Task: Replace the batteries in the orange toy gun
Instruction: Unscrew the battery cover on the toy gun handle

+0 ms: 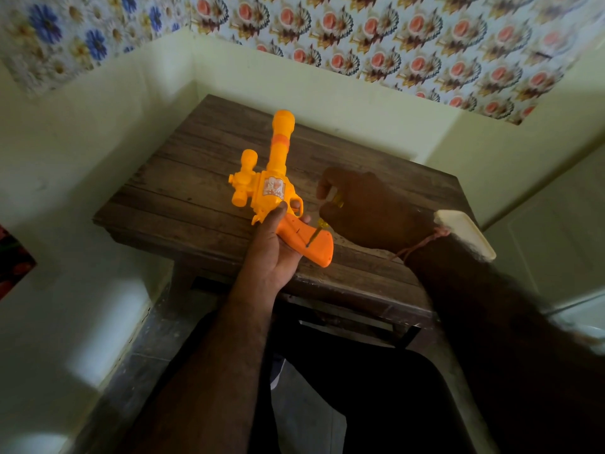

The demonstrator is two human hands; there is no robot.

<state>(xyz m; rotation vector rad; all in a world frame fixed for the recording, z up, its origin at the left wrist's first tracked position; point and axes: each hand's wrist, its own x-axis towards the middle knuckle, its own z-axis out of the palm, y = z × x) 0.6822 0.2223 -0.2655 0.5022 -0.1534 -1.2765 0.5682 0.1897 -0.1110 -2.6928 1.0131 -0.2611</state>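
I hold the orange toy gun [275, 188] in my left hand [273, 253], near the centre of the frame, above a dark wooden table [183, 198] that fills the middle of the picture. My left fingers are closed around the darker orange grip, thumb lying along the body just beside the trigger guard, and the long barrel points toward the upper part of the frame. My right hand [366, 208], just right of centre and in shadow, is clamped on a small screwdriver [319, 229] with a clear yellow handle; its thin metal tip touches the side of the gun's grip. A thin cord is tied around my right wrist. A pale, flat object [465, 234] lies at the table's right edge. Flowered wallpaper [393, 44] runs across the top of the frame.
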